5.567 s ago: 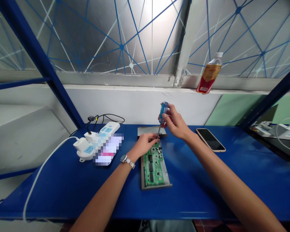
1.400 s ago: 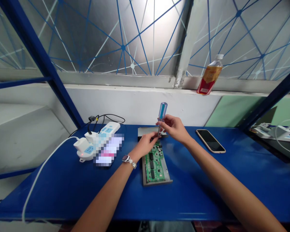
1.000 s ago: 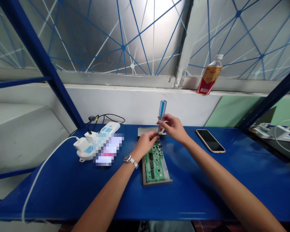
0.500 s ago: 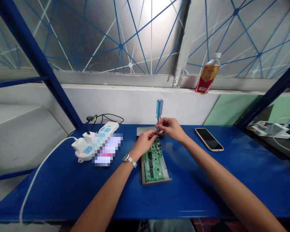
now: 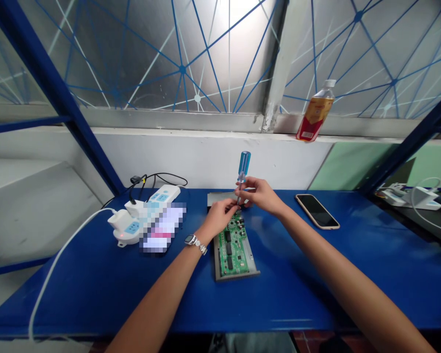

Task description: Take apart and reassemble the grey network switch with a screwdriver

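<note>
My right hand pinches the metal shaft of a screwdriver, whose clear blue handle points up and leans slightly right. The shaft's lower end reaches the far part of a green circuit board, which sits in a grey metal tray on the blue table. Beside the tip, my left hand rests over the board with thumb and forefinger closed together. What those fingers hold, if anything, is too small to make out. The two hands hide the tip and part of the board.
On the left lies a white power strip with plugs and cables, next to a phone with a blurred screen. Another phone lies at right. A drink bottle stands on the window ledge. The blue table extends around the tray.
The screwdriver handle has tilted a little to the right, and my right fingers have shifted slightly on its shaft. My left hand stays in place beside the tip.
</note>
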Demonstrator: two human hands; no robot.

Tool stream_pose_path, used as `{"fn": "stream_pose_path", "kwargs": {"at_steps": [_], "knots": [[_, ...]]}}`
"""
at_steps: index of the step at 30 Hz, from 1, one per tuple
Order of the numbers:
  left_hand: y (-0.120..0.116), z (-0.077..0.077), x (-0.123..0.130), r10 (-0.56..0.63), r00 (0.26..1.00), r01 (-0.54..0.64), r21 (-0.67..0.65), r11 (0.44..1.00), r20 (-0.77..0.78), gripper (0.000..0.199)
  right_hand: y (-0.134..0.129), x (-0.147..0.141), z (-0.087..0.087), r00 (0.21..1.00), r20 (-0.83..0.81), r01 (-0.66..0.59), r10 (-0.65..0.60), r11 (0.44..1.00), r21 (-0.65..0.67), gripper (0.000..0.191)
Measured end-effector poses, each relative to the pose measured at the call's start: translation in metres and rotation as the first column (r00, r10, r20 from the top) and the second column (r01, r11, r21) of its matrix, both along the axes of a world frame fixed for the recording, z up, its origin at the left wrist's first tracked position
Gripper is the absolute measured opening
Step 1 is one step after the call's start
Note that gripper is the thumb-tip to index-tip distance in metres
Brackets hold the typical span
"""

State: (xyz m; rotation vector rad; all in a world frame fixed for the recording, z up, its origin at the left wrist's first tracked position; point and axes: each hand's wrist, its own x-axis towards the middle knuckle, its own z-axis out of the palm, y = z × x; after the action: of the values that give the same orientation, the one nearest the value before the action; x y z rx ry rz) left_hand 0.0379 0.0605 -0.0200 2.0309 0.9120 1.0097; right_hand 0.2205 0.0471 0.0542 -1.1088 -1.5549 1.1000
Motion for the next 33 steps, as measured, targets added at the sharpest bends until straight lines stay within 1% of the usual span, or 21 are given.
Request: {"fn": "stream_pose_path", "kwargs": {"at_steps": [2,7,12,17,19,23,25,29,33], "knots": [[0.0001,-0.0005,0.0003,0.004,1.0,-0.004,-0.008,1.0,0.009,0.023,0.0013,-0.0005,-0.0024,0.999,-0.014,0.034,-0.034,0.999,0.014,0.038],[-0.0009,0.0012,0.0002,0.002,1.0,-0.002,-0.012,1.0,0.01,0.022,0.0026,0.0013,-0.0042,1.0,-0.005,0.008,-0.008,1.0,0.001,0.037],[-0.0026,0.0055,-0.0005,-0.015,1.0,0.015,0.006,1.0,-0.01,0.022,0.0025,0.0031,-0.0028,0.997,-0.036,-0.062,0.061,0.997,-0.034,0.034],[-0.0032,0.0068,0.0002,-0.009,1.0,0.01,0.023,1.0,-0.016,0.021,0.0012,0.0031,-0.0024,0.986,-0.062,-0.161,0.157,0.985,-0.062,0.031],[-0.0031,0.0058,0.0008,-0.004,1.0,0.004,0.017,1.0,-0.006,0.021,-0.0006,0.0015,-0.0015,0.988,-0.057,-0.148,0.145,0.988,-0.053,0.032],[-0.0029,0.0029,0.0024,0.045,0.999,-0.045,0.007,0.999,0.009,0.019,-0.0028,-0.0025,-0.0005,0.999,-0.029,-0.012,0.012,1.0,0.005,0.037],[-0.0029,0.0017,0.003,0.065,0.998,-0.065,0.005,0.998,0.005,0.019,-0.0021,-0.0031,-0.0015,1.0,-0.022,0.023,-0.023,1.0,0.019,0.039],[-0.0034,0.0022,0.0027,0.059,0.998,-0.059,-0.003,0.998,0.006,0.021,0.0008,-0.0013,-0.0046,1.0,-0.023,-0.005,0.006,1.0,0.028,0.038],[-0.005,0.0069,0.0008,0.003,1.0,-0.002,0.006,1.0,-0.008,0.021,0.0007,-0.0002,-0.0042,0.998,-0.037,-0.051,0.052,0.999,0.017,0.033]]}}
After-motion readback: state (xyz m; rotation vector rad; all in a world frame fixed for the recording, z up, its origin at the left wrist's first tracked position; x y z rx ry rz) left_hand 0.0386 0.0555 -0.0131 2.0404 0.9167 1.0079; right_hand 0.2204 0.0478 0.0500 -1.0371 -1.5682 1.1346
